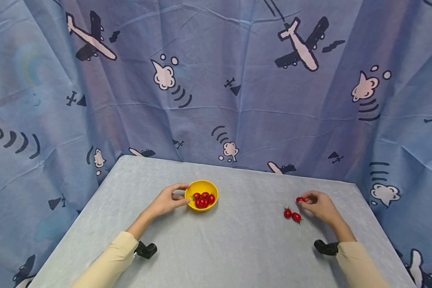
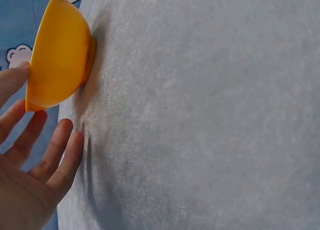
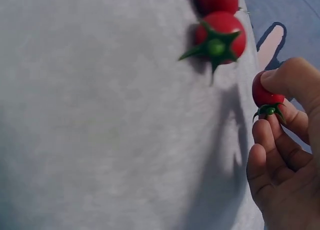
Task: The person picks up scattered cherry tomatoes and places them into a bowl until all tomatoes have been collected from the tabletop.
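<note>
A small yellow bowl (image 1: 215,201) with several red cherry tomatoes (image 1: 201,203) inside stands left of the middle of the table. At its left side my left hand (image 1: 167,200) holds the rim between thumb and fingertips; in the left wrist view the bowl's outer wall (image 2: 59,55) shows and the other fingers spread below it. On the right, my right hand (image 1: 320,206) pinches a cherry tomato (image 3: 265,92) with a green calyx between thumb and fingers. Just in front and to the left, two more cherry tomatoes (image 1: 287,213) lie side by side on the table.
A pale grey cloth covers the table (image 1: 245,248). Behind it hangs a blue curtain (image 1: 209,100) printed with planes and clouds. Dark wrist mounts (image 1: 146,250) stick out from both sleeves, low over the tabletop.
</note>
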{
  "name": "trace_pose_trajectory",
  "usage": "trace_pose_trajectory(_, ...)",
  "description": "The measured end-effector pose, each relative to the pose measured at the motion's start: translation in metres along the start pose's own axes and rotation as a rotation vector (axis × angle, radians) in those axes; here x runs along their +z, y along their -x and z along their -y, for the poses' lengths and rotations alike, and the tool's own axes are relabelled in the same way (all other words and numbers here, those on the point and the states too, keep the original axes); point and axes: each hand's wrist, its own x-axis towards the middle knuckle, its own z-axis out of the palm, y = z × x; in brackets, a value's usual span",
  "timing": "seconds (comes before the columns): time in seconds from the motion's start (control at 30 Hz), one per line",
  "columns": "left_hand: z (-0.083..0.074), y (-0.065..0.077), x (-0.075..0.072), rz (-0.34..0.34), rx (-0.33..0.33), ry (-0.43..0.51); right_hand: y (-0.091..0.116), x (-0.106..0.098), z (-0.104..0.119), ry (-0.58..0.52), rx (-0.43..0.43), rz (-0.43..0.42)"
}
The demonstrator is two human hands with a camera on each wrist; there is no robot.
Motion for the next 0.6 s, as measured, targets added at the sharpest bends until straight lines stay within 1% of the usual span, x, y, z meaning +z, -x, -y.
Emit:
trace_pose_trajectory(0.13,0.0,0.0,0.0,0.001,0.003,-0.001,-0.003,-0.004,0.007,-0.018,-0.033,-0.02)
trace_pose_trajectory(0.27,0.0,-0.001,0.001,0.002,0.003,-0.003,-0.005,-0.002,0.016,-0.038,-0.051,-0.044)
trace_pose_trajectory(0.4,0.0,0.0,0.001,0.001,0.002,0.003,-0.008,0.006,0.028,-0.088,-0.062,-0.061)
trace_pose_trajectory(0.6,-0.001,0.0,0.001,-0.003,-0.004,0.005,-0.015,0.025,0.047,-0.176,-0.122,-0.076)
